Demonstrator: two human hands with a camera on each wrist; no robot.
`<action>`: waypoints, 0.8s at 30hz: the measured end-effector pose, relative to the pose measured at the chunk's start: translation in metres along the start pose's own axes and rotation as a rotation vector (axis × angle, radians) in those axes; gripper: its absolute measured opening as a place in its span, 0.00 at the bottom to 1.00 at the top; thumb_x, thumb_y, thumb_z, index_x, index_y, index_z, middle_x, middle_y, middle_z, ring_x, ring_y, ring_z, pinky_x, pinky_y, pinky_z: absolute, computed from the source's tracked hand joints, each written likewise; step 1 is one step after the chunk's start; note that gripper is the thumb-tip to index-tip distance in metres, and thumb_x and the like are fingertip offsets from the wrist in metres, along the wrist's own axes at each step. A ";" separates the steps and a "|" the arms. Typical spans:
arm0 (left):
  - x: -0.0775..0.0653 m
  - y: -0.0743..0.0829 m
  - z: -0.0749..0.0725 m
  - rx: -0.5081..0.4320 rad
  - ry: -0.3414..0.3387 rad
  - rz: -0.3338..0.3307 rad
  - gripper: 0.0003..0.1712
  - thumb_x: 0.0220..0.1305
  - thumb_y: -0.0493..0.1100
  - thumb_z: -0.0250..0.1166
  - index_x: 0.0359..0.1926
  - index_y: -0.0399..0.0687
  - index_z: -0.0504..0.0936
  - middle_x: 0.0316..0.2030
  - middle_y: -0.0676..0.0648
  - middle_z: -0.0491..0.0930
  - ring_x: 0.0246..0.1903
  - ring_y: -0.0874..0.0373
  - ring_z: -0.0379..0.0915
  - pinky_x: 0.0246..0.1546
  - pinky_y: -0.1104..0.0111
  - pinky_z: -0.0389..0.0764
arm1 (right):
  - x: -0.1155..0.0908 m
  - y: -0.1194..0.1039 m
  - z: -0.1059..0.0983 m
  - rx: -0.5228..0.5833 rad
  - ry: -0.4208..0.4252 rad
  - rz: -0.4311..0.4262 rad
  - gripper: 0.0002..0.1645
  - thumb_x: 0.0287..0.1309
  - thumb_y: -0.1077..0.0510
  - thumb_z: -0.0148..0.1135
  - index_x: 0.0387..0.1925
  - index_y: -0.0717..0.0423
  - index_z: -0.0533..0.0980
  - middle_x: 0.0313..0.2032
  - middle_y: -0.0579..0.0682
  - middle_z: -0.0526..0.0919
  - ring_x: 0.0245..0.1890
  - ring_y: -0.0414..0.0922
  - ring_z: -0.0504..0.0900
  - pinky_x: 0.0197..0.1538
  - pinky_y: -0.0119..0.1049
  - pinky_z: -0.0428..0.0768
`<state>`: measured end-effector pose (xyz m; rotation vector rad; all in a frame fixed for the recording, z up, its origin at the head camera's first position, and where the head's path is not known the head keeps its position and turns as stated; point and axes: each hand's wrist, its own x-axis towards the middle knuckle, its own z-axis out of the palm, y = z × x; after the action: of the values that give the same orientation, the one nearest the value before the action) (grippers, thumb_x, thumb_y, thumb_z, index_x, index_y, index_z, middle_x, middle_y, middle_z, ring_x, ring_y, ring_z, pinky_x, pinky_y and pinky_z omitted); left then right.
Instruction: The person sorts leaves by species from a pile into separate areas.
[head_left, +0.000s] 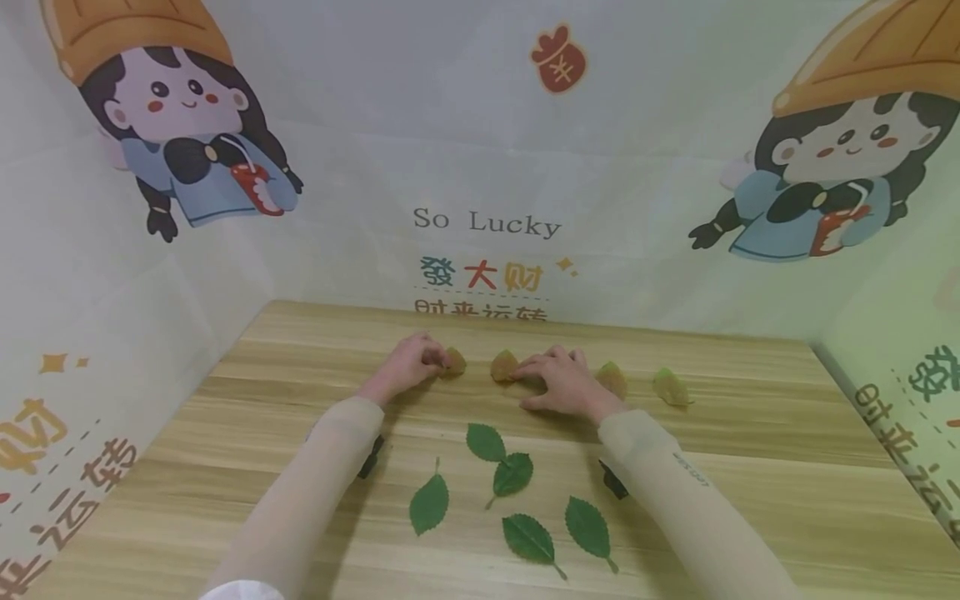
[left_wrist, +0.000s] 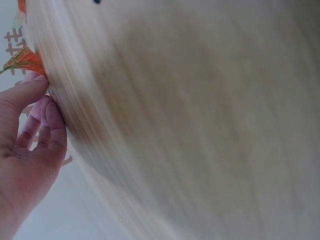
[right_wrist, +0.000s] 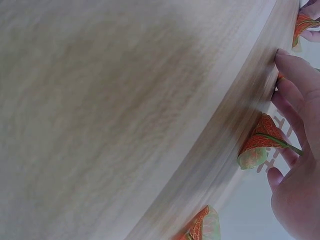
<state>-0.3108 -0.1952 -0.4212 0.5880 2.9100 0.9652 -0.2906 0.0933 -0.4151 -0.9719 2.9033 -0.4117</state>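
Note:
My left hand pinches the left end of an orange-brown leaf on the wooden table, thumb and fingertips together. The left wrist view shows that leaf as orange-red with veins, at the thumb tip. My right hand is spread low over the table, its index fingertip at the right edge of a second orange-brown leaf. Its thumb stands apart from that leaf. Under the right wrist lies a third leaf, partly hidden; a fourth leaf rests farther right.
Several green leaves lie nearer me: a pair overlapping at centre, including the upper leaf, a single leaf at left, and two leaves, one of them at right. A printed cloth hangs behind and beside the table.

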 end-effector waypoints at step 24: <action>-0.002 -0.003 0.002 0.029 0.002 0.052 0.08 0.59 0.28 0.66 0.39 0.37 0.85 0.38 0.40 0.77 0.45 0.45 0.78 0.55 0.54 0.81 | -0.003 0.000 0.001 0.023 0.072 -0.014 0.31 0.56 0.43 0.70 0.60 0.46 0.78 0.64 0.47 0.77 0.59 0.50 0.70 0.55 0.50 0.62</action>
<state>-0.3097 -0.1973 -0.4249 0.6685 2.9286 0.9311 -0.2884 0.0948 -0.4165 -0.9958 2.9498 -0.4907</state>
